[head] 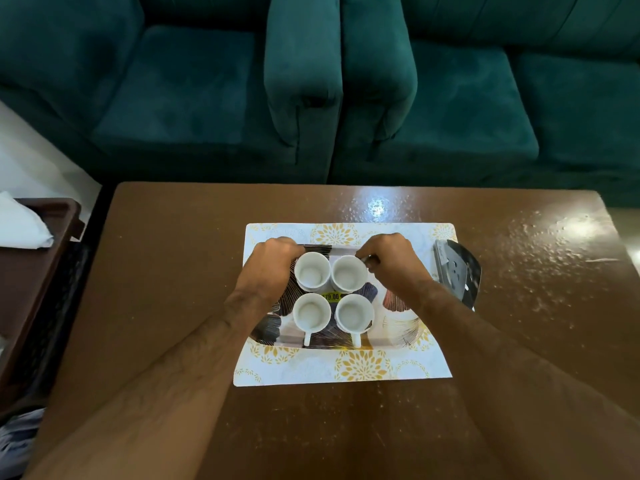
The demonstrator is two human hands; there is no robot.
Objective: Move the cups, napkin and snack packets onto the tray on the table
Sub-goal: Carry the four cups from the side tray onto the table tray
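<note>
The left hand is curled around the far-left cup. Its fingers are pressed on the cup's outer side, where the handle must be, but the hand hides the handle, so I cannot tell how it pinches. This cup sits just to the right of the hand, touching it.

Next to it stands the far-right cup, so near that the two rims almost touch. The right hand pinches this cup's handle, which sticks out to the right, toward the hand. The cup sits just to the left of the grip.

Nearer to the person than both grips are two more cups, the near-left cup and the near-right cup. Their handles point back at the person. No hand touches them. All four cups are white, round, upright and empty, and they stand in a square on the dark patterned tray, which lies on a flowery mat on the brown table.

Each hand is nearest its own cup, so I think both only need to let go. A white napkin lies far out to the left of the left hand, off the table. A shiny dark packet lies just right of the right hand, so that hand is closer to it.
</note>
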